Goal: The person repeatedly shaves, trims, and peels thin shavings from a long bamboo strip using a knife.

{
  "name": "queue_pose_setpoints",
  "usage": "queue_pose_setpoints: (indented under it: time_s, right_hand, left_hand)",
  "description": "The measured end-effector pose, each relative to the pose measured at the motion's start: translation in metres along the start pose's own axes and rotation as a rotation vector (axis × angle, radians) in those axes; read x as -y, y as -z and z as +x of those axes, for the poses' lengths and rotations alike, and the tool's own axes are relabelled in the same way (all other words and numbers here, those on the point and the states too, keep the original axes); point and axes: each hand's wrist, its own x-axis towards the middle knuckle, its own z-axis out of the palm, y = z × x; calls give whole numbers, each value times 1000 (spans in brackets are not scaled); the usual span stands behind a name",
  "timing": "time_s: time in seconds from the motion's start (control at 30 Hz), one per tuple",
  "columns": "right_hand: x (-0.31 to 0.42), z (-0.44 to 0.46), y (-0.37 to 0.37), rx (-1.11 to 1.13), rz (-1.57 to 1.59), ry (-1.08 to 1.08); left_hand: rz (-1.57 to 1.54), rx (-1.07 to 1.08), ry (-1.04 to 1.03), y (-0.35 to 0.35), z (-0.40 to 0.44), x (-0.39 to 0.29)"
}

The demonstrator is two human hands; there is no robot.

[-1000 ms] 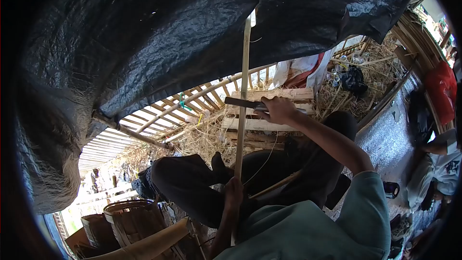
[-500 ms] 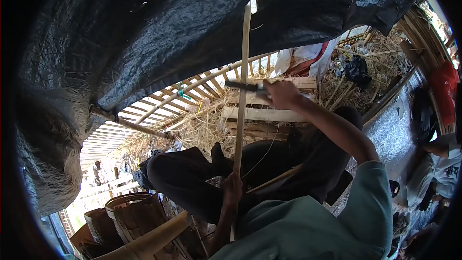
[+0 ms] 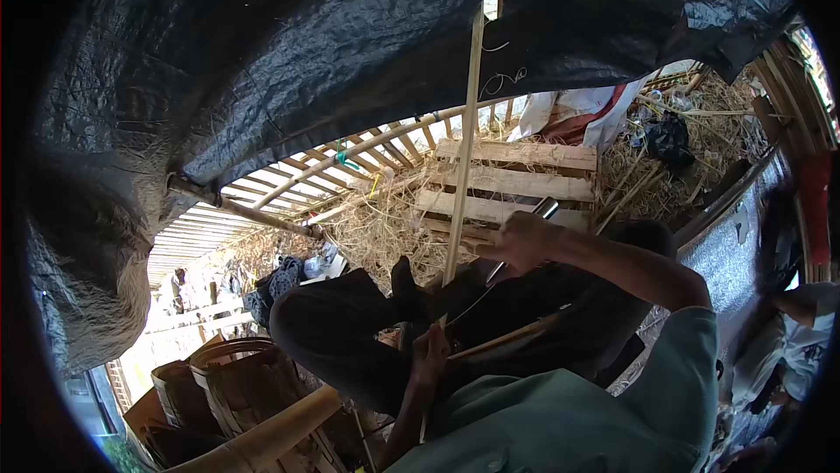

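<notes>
A long, pale bamboo strip runs up from my lap towards the black sheet. My left hand is closed round its lower part, close to my crossed legs. Just right of the strip, my right hand grips a knife. Shiny metal shows at both sides of that fist, though the fingers hide much of the knife. A thin, curved sliver bends away beside the strip above my left hand. Another bamboo piece lies slantwise across my lap.
A black plastic sheet hangs overhead and ahead. Wooden slats stand beyond my legs, among dry straw. Woven baskets and a thick bamboo pole sit at lower left. Another person's arm shows at far right.
My right hand has moved down and nearer my lap with the knife, which has turned from roughly level to slanted. My left hand still holds the strip. The whole view has shifted slightly.
</notes>
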Motion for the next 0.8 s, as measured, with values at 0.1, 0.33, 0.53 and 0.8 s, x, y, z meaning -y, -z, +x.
queue_pose_setpoints:
  time_s: [0.1,0.33,0.53,0.8]
  right_hand:
    - [-70,-6,11,49,-151,67]
    - [-161,12,47,-545,89,-875]
    - [-117,14,35,-270,-62,-63]
    - [-209,6,63,-558,72,-1007]
  left_hand:
    - [105,-52,-14,-4,-2,-14]
    - [47,1,91,-3,5,-28]
    - [-66,44,85,-1,5,-11]
    - [0,22,110,-10,1,-25]
